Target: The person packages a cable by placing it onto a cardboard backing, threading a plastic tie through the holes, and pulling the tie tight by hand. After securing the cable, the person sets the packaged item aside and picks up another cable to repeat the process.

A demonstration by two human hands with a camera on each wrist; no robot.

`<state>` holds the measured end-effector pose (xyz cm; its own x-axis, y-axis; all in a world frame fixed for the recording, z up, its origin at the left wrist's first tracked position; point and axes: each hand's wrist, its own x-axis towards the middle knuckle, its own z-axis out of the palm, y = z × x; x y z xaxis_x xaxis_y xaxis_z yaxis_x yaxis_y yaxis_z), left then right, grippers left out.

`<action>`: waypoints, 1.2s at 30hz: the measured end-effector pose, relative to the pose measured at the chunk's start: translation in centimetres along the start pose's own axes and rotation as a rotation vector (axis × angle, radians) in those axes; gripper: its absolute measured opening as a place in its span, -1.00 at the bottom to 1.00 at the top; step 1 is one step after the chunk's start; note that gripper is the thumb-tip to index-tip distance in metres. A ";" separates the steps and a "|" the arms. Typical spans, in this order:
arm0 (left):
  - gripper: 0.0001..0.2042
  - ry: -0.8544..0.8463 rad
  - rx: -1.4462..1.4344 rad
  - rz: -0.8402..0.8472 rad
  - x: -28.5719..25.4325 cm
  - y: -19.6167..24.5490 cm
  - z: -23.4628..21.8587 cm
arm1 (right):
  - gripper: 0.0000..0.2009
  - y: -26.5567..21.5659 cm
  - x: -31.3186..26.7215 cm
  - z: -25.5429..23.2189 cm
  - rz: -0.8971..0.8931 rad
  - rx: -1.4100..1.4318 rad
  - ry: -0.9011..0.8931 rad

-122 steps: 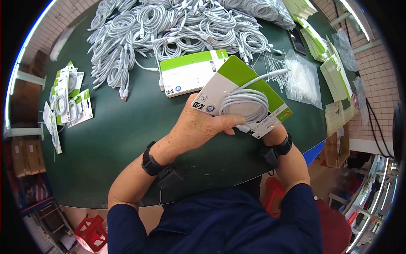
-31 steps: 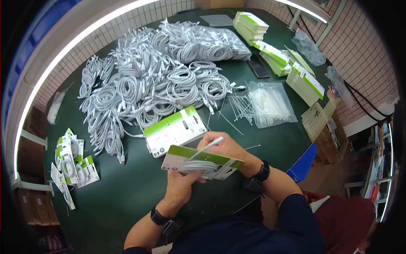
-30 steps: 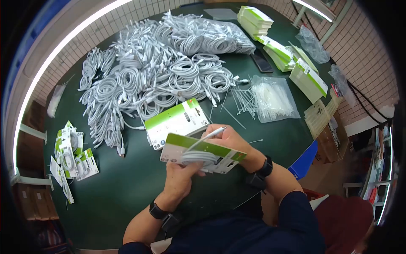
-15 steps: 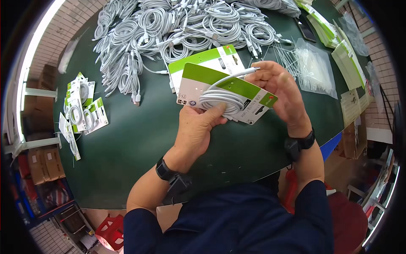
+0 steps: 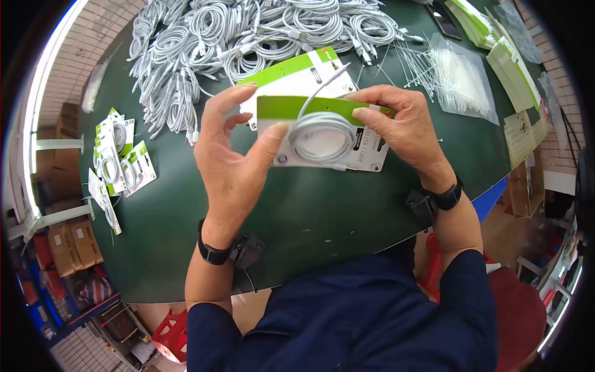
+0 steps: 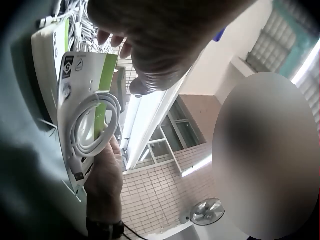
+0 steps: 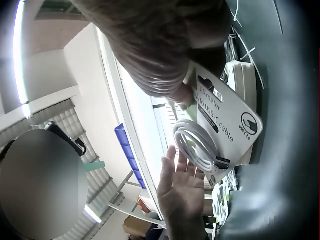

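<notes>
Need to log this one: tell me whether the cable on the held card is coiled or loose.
Coiled. The cable lies in a round loop on the card, one end sticking up past its green top; the right hand grips the card.

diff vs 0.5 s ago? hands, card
The green-and-white backing card with the coiled white cable has turned to face the camera. The left hand has let go of the coil and opened, its thumb at the card's edge; the right hand now grips the card's right end. The cable pile is unchanged.
</notes>
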<state>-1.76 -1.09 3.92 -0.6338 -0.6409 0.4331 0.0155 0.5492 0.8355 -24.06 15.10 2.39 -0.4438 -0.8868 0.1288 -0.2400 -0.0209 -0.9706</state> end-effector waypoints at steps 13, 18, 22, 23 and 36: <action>-0.47 -0.337 0.679 0.295 -0.8 1.7 1.9 | -0.68 0.7 -0.5 1.5 -0.056 -0.040 -0.088; -0.49 -0.282 0.618 0.320 -1.4 0.6 2.6 | -0.58 0.0 -0.4 2.0 -0.334 -0.191 0.006; -0.48 -0.247 0.593 0.240 -1.8 0.7 2.9 | -0.76 0.8 0.0 1.9 -0.569 -0.304 0.007; -0.47 -0.227 0.581 0.253 -1.9 0.5 2.9 | -0.79 0.6 -0.1 2.0 -0.560 -0.301 0.029; -0.68 -0.078 0.353 0.416 -2.7 -0.7 2.8 | -0.77 0.6 -0.6 2.2 -0.553 -0.267 -0.018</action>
<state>-2.24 1.75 1.25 -0.6848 -0.2969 0.6655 0.0257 0.9028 0.4292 -21.99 14.59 1.29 -0.1779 -0.7850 0.5934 -0.6395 -0.3661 -0.6761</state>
